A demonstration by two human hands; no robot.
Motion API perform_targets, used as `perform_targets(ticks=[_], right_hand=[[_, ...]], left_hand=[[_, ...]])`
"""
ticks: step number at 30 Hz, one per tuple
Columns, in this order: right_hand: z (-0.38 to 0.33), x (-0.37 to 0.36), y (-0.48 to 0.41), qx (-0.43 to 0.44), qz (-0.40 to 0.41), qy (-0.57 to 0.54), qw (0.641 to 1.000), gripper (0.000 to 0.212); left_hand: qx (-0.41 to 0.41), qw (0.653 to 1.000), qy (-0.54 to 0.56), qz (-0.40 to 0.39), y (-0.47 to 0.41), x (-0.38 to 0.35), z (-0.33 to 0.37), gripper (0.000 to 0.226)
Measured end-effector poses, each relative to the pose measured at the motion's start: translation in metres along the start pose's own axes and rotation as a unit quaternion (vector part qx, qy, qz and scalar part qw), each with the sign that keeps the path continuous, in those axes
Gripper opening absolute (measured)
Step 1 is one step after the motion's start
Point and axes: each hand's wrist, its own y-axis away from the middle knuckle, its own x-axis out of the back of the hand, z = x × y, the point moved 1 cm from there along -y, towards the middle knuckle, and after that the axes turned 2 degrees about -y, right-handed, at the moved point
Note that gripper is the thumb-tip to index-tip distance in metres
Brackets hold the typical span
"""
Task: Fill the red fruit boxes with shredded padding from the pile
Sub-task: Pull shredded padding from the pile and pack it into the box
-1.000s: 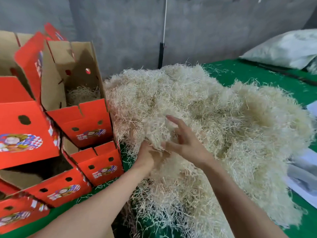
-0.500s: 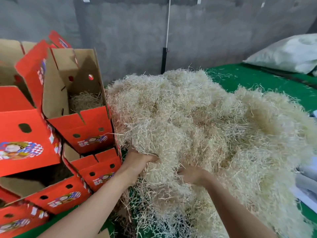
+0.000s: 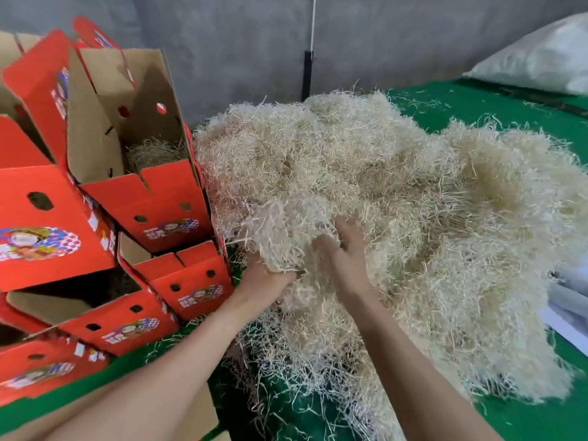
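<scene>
A big pile of pale shredded padding [image 3: 397,202] covers the middle of the green table. My left hand [image 3: 265,276] grips a clump of padding [image 3: 286,230] from below at the pile's near left edge. My right hand [image 3: 345,253] lies on the same clump from the right, its fingertips buried in the shreds. Several red fruit boxes stand stacked at the left. The upper open box [image 3: 143,198] has some padding in its bottom. A smaller red box [image 3: 191,281] sits just left of my left hand.
The green table [image 3: 461,103] stretches behind and to the right of the pile. A white sack [image 3: 541,55] lies at the far right. White sheets [image 3: 566,313] lie at the right edge. A grey wall with a dark pole [image 3: 307,74] stands behind.
My hands went into the pile's near edge and now lift a clump up. My right hand has come back into sight on top of it.
</scene>
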Motion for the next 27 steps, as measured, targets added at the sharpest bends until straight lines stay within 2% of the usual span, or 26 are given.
perform_targets(ticks=[2, 3, 4, 5, 6, 7, 8, 10, 11, 13, 15, 16, 17, 18, 19, 21, 23, 25, 27], right_hand=[[-0.005, -0.011, 0.002, -0.024, -0.019, -0.098, 0.995, 0.051], [-0.007, -0.014, 0.004, -0.038, -0.033, -0.135, 0.99, 0.043], [-0.004, -0.017, 0.005, -0.053, -0.053, -0.142, 0.987, 0.048], [0.0, -0.018, 0.007, -0.069, -0.095, -0.141, 0.983, 0.055], [0.004, -0.018, 0.01, -0.091, -0.14, -0.146, 0.975, 0.066], [0.006, -0.017, 0.012, -0.111, -0.184, -0.157, 0.964, 0.069], [0.005, -0.015, 0.013, -0.118, -0.222, -0.156, 0.955, 0.063], [0.004, -0.008, 0.011, -0.093, -0.271, -0.085, 0.954, 0.059], [0.003, -0.003, 0.009, -0.062, -0.259, -0.033, 0.963, 0.058], [0.003, 0.009, 0.002, 0.005, -0.206, 0.041, 0.978, 0.059], [0.013, 0.02, -0.007, 0.03, -0.219, 0.115, 0.968, 0.087], [0.022, 0.023, -0.01, 0.034, -0.248, 0.194, 0.949, 0.099], [0.033, 0.024, -0.011, 0.034, -0.281, 0.284, 0.916, 0.101], [0.042, 0.024, -0.011, 0.029, -0.31, 0.351, 0.883, 0.093], [0.05, 0.023, -0.011, 0.023, -0.319, 0.384, 0.866, 0.081], [0.055, 0.022, -0.01, 0.023, -0.3, 0.388, 0.871, 0.066], [0.054, 0.023, -0.013, 0.034, -0.282, 0.383, 0.879, 0.062], [0.054, 0.026, -0.016, 0.048, -0.253, 0.397, 0.881, 0.054], [0.058, 0.032, -0.021, 0.058, -0.211, 0.404, 0.888, 0.044]], left_hand=[[0.07, 0.988, 0.103, -0.09, 0.007, -0.004, 0.003, 0.127], [0.086, 0.984, 0.108, -0.112, 0.009, -0.005, 0.006, 0.145], [0.093, 0.983, 0.087, -0.129, 0.012, -0.008, 0.009, 0.148], [0.099, 0.986, 0.067, -0.118, 0.013, -0.009, 0.009, 0.143], [0.099, 0.989, 0.068, -0.087, 0.012, -0.01, 0.011, 0.128], [0.106, 0.99, 0.094, -0.028, 0.009, -0.01, 0.011, 0.108], [0.12, 0.985, 0.123, 0.031, 0.004, -0.008, 0.009, 0.09], [0.141, 0.969, 0.167, 0.111, -0.005, -0.003, 0.003, 0.082], [0.148, 0.963, 0.184, 0.131, -0.008, -0.001, 0.0, 0.081], [0.139, 0.956, 0.226, 0.127, -0.011, 0.005, 0.0, 0.049], [0.129, 0.948, 0.279, 0.086, -0.012, 0.011, 0.008, 0.01], [0.119, 0.942, 0.307, 0.061, -0.012, 0.013, 0.012, 0.01], [0.106, 0.935, 0.337, 0.041, -0.014, 0.014, 0.013, 0.018], [0.101, 0.927, 0.36, 0.025, -0.013, 0.015, 0.015, 0.023], [0.1, 0.92, 0.379, 0.016, -0.013, 0.014, 0.015, 0.021], [0.113, 0.892, 0.438, 0.01, -0.007, 0.01, 0.017, 0.017], [0.127, 0.863, 0.488, 0.029, -0.003, 0.009, 0.017, 0.028], [0.139, 0.846, 0.512, 0.061, -0.003, 0.013, 0.019, 0.039], [0.14, 0.844, 0.512, 0.075, -0.003, 0.019, 0.025, 0.042]])
